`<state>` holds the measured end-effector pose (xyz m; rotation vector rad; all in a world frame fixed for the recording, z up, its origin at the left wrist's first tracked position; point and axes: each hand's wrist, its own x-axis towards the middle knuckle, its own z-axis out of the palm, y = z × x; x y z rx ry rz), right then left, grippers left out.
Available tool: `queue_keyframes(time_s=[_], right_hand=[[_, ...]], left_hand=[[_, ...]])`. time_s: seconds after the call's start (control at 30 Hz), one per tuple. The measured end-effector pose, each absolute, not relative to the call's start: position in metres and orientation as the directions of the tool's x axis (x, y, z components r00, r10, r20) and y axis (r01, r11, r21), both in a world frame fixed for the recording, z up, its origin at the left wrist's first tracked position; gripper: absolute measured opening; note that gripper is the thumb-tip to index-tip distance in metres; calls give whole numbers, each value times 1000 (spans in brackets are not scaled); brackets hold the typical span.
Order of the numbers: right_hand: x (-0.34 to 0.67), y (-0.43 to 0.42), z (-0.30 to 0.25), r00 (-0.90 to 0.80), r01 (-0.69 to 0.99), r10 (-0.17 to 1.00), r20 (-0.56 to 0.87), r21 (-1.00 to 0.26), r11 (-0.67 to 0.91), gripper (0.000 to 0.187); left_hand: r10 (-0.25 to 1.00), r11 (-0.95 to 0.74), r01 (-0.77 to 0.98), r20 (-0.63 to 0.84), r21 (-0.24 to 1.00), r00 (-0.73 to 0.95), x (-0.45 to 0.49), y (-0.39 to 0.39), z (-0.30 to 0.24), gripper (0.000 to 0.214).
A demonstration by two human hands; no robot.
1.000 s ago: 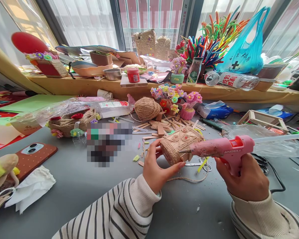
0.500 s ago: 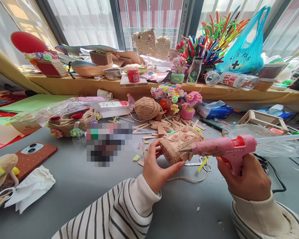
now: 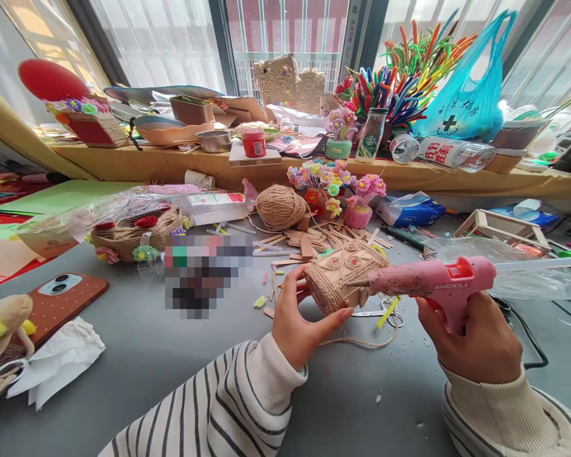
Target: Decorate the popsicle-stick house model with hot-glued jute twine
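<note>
My left hand [image 3: 299, 320] grips a small twine-wrapped craft piece [image 3: 335, 278] made of wooden sticks, with spiral twine decorations on top, held just above the grey table [image 3: 171, 362]. My right hand [image 3: 476, 346] holds a pink hot glue gun [image 3: 433, 284] by its handle. The gun's metal nozzle points left and touches the right side of the craft piece. A loose strand of twine [image 3: 361, 343] trails from the piece onto the table below it.
A ball of twine [image 3: 280, 207], wooden sticks [image 3: 314, 241], small yarn flower pots [image 3: 356, 200] and a twine basket [image 3: 133, 233] lie behind. A phone [image 3: 61, 295] and tissue [image 3: 57, 362] sit left. Scissors [image 3: 385, 311] lie under the gun. Its cord [image 3: 528, 343] runs right. A cluttered windowsill shelf [image 3: 171, 162] spans the back.
The glue gun has shifted slightly right, its nozzle drawn along the right side of the craft piece. My left hand keeps the piece nearly still.
</note>
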<state>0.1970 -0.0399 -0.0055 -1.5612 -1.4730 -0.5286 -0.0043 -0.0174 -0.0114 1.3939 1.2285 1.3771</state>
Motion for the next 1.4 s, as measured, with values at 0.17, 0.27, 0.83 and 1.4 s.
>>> queue_keyframes(time_s=[0.17, 0.27, 0.83, 1.4], right_hand=[[201, -39, -8, 195, 949, 564, 803, -300, 99, 25], [202, -39, -7, 200, 949, 568, 798, -303, 91, 24], [201, -38, -2, 208, 962, 550, 809, -270, 34, 29], [203, -36, 0, 72, 992, 463, 883, -112, 59, 20]], left_hand=[[972, -217, 96, 224, 971, -66, -4, -17, -12, 70], [973, -214, 104, 221, 971, -66, -4, -17, -12, 71], [983, -175, 85, 179, 981, -40, -6, -17, -14, 74], [983, -171, 82, 175, 982, -49, -7, -18, -14, 73]])
